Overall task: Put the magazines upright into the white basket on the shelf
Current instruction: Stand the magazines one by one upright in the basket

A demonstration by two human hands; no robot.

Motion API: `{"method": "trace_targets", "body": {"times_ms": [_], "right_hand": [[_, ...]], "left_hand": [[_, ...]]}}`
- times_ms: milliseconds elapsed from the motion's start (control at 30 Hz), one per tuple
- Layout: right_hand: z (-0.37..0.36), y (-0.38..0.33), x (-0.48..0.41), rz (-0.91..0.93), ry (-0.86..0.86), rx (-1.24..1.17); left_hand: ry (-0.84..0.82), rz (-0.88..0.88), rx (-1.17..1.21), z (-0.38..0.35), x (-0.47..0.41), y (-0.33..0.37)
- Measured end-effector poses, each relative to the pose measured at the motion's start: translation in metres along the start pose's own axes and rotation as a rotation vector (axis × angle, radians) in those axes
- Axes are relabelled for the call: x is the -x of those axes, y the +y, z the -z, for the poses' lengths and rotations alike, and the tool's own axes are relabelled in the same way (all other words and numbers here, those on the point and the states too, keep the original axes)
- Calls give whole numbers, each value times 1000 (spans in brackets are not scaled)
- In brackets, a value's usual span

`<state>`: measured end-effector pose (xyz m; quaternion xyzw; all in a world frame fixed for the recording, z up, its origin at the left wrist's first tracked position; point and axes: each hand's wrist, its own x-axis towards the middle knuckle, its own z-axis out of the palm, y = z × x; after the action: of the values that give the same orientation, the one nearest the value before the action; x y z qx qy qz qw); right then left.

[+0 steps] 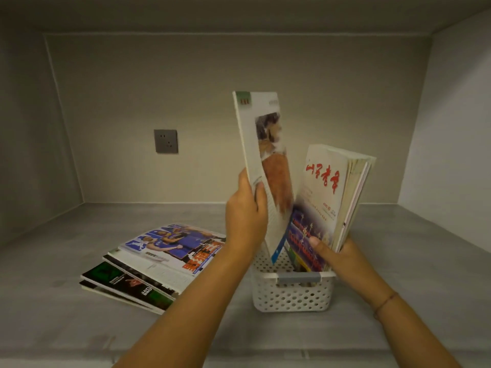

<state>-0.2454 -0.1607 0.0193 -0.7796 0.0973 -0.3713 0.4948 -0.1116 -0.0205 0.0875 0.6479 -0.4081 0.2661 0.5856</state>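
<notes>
A white perforated basket (pixel 292 296) with a grey handle stands on the shelf, right of centre. My left hand (pixel 245 216) grips a white magazine with a brown picture (pixel 263 155), held upright with its lower end inside the basket's left side. My right hand (pixel 332 253) holds a bunch of upright magazines (pixel 329 197) that stand in the basket and lean to the right; the front one has red lettering. A fanned pile of flat magazines (pixel 154 264) lies on the shelf to the left of the basket.
The grey shelf floor (pixel 398 328) runs between a left wall, a right wall (pixel 451 155) and a back wall. A grey wall socket (pixel 166 141) sits on the back wall, left of the raised magazine.
</notes>
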Motion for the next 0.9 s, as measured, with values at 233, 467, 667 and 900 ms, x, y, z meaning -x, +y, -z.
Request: {"method": "trace_targets", "body": {"times_ms": [233, 467, 667, 900], "right_hand": [[3, -2, -1, 21, -15, 40], [4, -7, 1, 35, -18, 27], [5, -12, 1, 63, -87, 54], [8, -10, -1, 12, -178, 49]], "left_hand": [[-317, -18, -21, -38, 35, 8], [-767, 52, 169, -31, 44, 11], [-1075, 164, 325, -15, 35, -2], [-907, 91, 160, -41, 37, -2]]}}
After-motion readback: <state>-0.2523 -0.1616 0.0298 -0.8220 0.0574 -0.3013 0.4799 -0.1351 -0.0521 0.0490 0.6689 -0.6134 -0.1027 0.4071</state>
